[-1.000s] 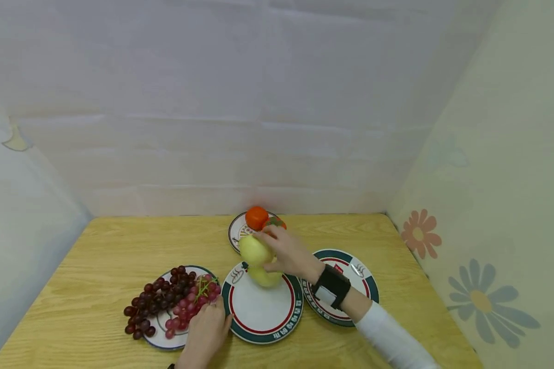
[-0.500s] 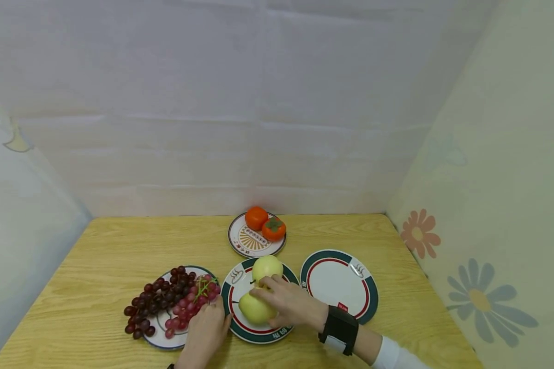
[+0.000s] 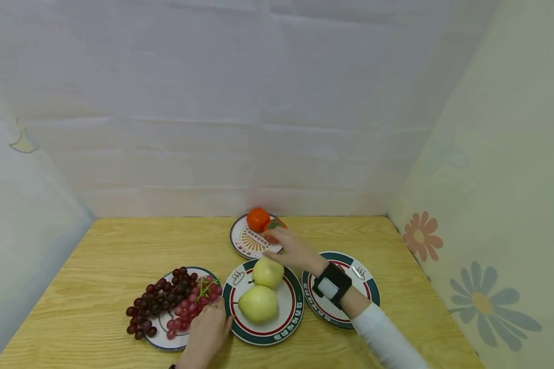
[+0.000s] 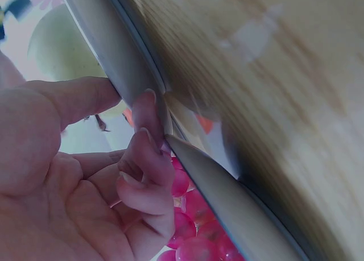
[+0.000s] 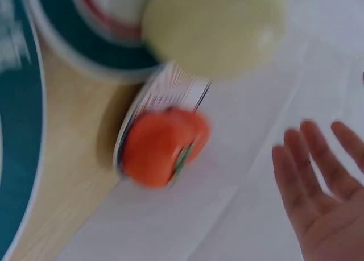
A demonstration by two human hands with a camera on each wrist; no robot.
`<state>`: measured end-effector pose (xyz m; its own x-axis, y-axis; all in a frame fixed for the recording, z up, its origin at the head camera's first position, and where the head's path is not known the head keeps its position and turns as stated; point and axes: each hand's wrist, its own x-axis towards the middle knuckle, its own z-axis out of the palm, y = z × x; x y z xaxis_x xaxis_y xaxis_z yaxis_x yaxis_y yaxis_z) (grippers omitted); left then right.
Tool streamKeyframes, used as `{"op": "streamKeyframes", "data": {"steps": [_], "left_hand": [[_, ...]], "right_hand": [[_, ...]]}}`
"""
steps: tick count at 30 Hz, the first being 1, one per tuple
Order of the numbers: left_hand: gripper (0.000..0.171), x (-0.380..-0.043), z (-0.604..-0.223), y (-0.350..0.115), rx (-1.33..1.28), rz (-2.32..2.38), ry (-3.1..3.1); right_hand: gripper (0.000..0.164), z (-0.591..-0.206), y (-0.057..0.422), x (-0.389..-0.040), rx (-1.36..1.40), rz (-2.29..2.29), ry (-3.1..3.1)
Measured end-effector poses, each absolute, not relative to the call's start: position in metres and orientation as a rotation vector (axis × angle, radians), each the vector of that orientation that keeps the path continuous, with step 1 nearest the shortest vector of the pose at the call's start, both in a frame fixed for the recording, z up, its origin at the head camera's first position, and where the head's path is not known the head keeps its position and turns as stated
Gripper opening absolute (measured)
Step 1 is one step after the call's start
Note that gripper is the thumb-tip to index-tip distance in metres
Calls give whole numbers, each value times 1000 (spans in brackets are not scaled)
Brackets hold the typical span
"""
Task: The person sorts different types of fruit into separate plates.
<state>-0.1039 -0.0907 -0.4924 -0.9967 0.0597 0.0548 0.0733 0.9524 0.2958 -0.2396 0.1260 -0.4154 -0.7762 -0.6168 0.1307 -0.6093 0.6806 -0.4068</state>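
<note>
In the head view my left hand point(image 3: 209, 328) stays at the left edge of the middle plate point(image 3: 297, 313), pinching its rim between thumb and fingers, as the left wrist view also shows. Two yellow-green pears lie on that plate: a near pear point(image 3: 258, 304) and a far pear point(image 3: 268, 272). My right hand point(image 3: 297, 252) hovers above the far pear, fingers spread and holding nothing. Its fingertips overlap a persimmon point(image 3: 276, 225) in the head view, but the right wrist view shows the hand point(image 5: 324, 198) apart from the persimmons point(image 5: 153, 150).
Dark grapes point(image 3: 154, 302) and red grapes point(image 3: 189, 310) lie on a left plate point(image 3: 162, 344), some hanging over its edge. A small back plate point(image 3: 240, 246) carries two persimmons. Another green-rimmed plate point(image 3: 373, 292) stands to the right, under my right forearm. White walls enclose the table.
One second ago my right hand held a pear above the middle plate. It set this pear down in front of the other, let go, and moved up toward the back. My left hand stayed.
</note>
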Motion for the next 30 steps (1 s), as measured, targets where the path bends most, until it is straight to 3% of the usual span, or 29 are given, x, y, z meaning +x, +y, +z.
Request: {"op": "streamKeyframes", "data": {"steps": [5,10,17,24,30], "left_hand": [[47,-104,-492,-89,-99,-495,-3090],[49,-102,-494,-85,-119,-505,-3103],[49,-103,-492,-85,-132,-496,-3111],[49,-105,-489,-84,-134,-511,-3130],[49,-104,-488,-85,-127,-507,-3133]], "right_hand": [[64,-442,130,-301,-759,-586,3087],[81,-478,134,-321,-575,-465,3098],[77,-492,129,-324,-547,-560,3098],[71,-466,142,-316,-575,-610,3052],[70,-434,179,-287,-601,-616,3077]]}}
